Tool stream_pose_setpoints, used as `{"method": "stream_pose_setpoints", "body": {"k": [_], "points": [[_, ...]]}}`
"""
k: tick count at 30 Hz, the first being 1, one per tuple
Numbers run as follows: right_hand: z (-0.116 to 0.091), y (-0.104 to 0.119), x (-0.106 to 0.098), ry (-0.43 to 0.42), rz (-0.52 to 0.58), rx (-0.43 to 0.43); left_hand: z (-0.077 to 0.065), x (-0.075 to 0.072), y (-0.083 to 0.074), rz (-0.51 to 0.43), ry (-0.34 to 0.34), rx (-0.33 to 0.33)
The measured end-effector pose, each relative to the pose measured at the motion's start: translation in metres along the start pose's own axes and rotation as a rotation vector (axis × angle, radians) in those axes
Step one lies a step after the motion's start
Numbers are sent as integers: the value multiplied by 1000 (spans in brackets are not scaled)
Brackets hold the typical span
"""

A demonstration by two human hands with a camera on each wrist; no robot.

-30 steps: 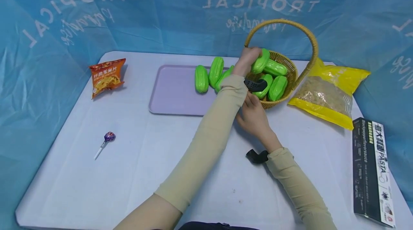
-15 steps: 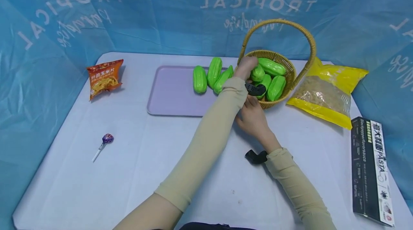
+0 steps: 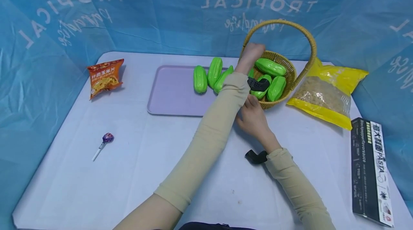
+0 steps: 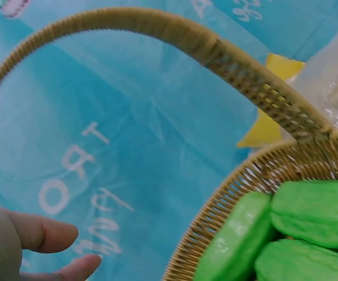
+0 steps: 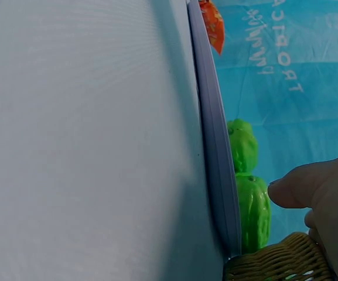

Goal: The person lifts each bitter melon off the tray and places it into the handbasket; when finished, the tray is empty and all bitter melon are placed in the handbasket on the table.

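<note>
Several glossy green ribbed gourd-like vegetables (image 3: 270, 66) lie in a round wicker basket (image 3: 292, 92) with a tall arched handle. Over the basket's left rim, beside the handle's base, is my left hand (image 3: 253, 54). In the left wrist view its thumb and finger (image 4: 48, 234) are apart with nothing between them. My right hand (image 3: 255, 117) holds the basket's near-left rim; its fingertips are partly hidden. The right wrist view shows its thumb (image 5: 297, 186) beside the wicker rim (image 5: 277, 260). More green gourds (image 3: 200, 80) rest on a purple tray (image 3: 174, 93), partly behind my left forearm.
To the basket's right lies a yellow bag (image 3: 326, 93) with a clear window. A black pasta box (image 3: 371, 172) is along the right edge. An orange snack bag (image 3: 105, 77) and a lollipop (image 3: 104, 142) are on the left. Blue printed cloth (image 3: 180, 14) hangs behind.
My left hand lowered a green gourd into the basket's left side, let it go and rose again. My right hand has stayed at the rim.
</note>
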State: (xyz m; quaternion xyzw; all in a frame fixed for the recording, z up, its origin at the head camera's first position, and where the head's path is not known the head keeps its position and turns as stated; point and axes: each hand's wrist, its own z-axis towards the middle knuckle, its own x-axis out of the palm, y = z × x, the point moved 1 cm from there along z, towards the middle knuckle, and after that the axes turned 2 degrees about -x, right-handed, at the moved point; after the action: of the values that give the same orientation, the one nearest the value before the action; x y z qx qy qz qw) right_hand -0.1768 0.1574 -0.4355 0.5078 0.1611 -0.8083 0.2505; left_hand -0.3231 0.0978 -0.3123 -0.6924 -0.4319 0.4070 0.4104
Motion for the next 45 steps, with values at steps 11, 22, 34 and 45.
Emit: {"method": "stream_pose_setpoints", "body": {"k": [11, 22, 34, 45], "points": [[0, 1, 1, -11, -10, -7, -14, -7, -14, -81, 81, -35], [2, 0, 1, 4, 90, 23, -21, -16, -4, -158, 79, 32], [4, 1, 0, 37, 151, 93, -32, -37, 8, -171, -3, 109], [4, 1, 0, -6, 130, 44, -36, -52, 26, -213, -114, 172]]}}
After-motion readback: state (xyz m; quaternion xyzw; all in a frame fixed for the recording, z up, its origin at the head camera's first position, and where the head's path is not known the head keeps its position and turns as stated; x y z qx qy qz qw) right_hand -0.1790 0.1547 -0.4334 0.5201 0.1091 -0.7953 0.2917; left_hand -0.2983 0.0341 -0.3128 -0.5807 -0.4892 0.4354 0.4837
